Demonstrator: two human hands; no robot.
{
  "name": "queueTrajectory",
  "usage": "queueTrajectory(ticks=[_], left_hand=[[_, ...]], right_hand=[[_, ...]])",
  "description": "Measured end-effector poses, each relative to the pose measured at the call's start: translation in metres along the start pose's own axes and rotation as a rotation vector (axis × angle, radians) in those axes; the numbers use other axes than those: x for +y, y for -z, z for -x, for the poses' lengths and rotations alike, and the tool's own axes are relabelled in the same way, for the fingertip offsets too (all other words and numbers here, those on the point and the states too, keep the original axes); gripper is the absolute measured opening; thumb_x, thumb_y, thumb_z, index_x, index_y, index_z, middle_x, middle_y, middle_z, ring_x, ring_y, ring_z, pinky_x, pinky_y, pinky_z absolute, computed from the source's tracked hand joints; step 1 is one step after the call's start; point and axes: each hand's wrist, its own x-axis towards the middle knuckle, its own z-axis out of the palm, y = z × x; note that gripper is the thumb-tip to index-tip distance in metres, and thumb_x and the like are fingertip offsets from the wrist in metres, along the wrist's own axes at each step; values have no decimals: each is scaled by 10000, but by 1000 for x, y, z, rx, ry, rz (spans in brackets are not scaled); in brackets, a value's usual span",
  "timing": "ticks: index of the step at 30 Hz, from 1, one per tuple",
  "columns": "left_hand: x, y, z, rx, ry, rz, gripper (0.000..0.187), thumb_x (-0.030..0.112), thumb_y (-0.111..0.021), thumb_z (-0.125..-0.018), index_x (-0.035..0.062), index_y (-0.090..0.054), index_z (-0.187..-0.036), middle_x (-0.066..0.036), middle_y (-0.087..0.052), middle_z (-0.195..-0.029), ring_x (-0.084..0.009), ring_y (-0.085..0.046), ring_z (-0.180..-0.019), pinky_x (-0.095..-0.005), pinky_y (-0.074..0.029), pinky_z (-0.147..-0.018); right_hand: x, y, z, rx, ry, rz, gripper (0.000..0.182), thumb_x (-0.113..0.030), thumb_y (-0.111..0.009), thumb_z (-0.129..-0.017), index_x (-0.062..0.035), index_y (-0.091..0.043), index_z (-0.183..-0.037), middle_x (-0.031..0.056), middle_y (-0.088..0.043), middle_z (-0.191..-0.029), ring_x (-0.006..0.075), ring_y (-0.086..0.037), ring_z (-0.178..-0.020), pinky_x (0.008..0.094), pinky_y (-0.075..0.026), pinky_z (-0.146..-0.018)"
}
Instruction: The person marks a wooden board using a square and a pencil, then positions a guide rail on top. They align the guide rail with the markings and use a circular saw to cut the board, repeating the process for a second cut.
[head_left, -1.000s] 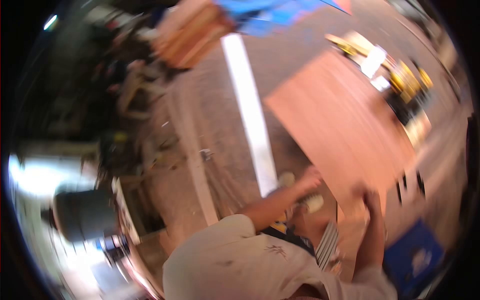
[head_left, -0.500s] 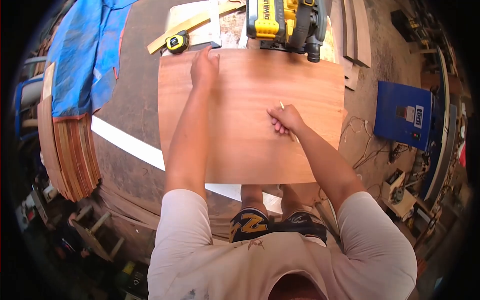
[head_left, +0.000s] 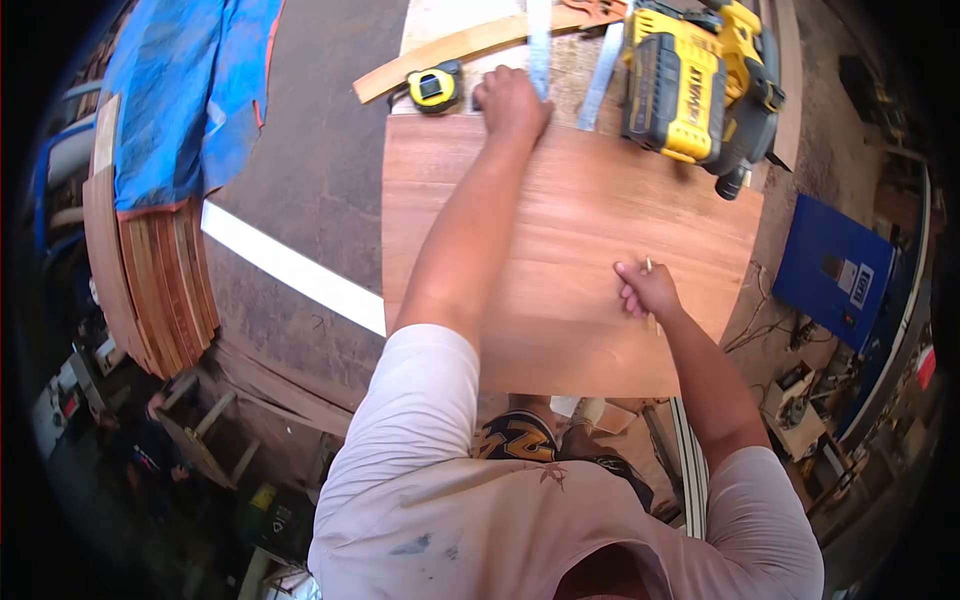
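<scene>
A wide reddish-brown wooden board [head_left: 570, 240] lies flat in front of me, its near edge by my shorts. My left hand [head_left: 512, 103] is at the board's far edge, fingers curled over the lower end of a metal square [head_left: 539, 45]; the hand hides much of that end. A pencil [head_left: 648, 265] is in my right hand [head_left: 648, 288], closed above the board's right half. Just left of my left hand sits a yellow and black tape measure [head_left: 434, 88]. At the far right corner stands a yellow DeWalt saw [head_left: 690, 90].
A narrow wooden strip [head_left: 450, 62] and another metal strip [head_left: 600, 80] lie beyond the board. To the left are a white strip [head_left: 290, 267], a blue tarp [head_left: 165, 110] and stacked planks [head_left: 165, 290]. A blue machine box [head_left: 835, 270] and cables are on the right.
My left hand has moved from resting near the board's far left edge to curl over the square's end. The view has shifted, and my right hand still holds the pencil.
</scene>
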Motion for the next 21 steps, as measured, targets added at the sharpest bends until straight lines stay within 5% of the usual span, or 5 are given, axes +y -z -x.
queueTrajectory(ticks=[3, 5, 9, 15, 21], left_hand=[[7, 2, -7, 17, 10, 73, 567, 386, -764, -678, -12, -626, -1058, -159, -634, -1091, -307, -553, -1105, -436, -381, -960], [10, 12, -12, 51, 80, 250, 548, 408, -748, -679, 4, -564, -1002, -147, -677, -909, -310, -654, -890, -434, -401, -923], [4, 19, 0, 358, 9, 782, 415, 260, -736, -735, 18, -528, -1001, -124, -665, -816, -295, -669, -765, -426, -519, -719], [4, 51, 129, 237, 14, 1015, 268, 166, -660, -751, 52, -470, -902, -140, -574, -762, -362, -594, -757, -429, -469, -652], [3, 61, 322, -7, 68, 690, 926, 264, -764, -719, 9, -245, -1443, -203, -579, -1065, -387, -557, -989, -444, -443, -848]], right_hand=[[2, 1, 6, 3, 17, -18, 512, -454, -692, -859, -22, -589, -604, 97, -566, -472, 164, -526, -343, 283, -394, -313], [2, 2, 5, -12, 45, -49, 505, -440, -694, -862, -25, -582, -597, 95, -562, -470, 159, -516, -337, 287, -394, -312], [8, -1, 4, 3, 101, -103, 463, -389, -689, -873, -57, -552, -581, 84, -554, -470, 164, -510, -331, 293, -387, -304], [23, -2, -18, -8, 161, -21, 480, -472, -648, -883, -92, -534, -614, 48, -515, -454, 160, -476, -315, 287, -371, -296], [24, 0, -17, -44, 173, 68, 560, -577, -610, -873, -91, -543, -605, 34, -499, -445, 143, -436, -302, 265, -341, -292]])
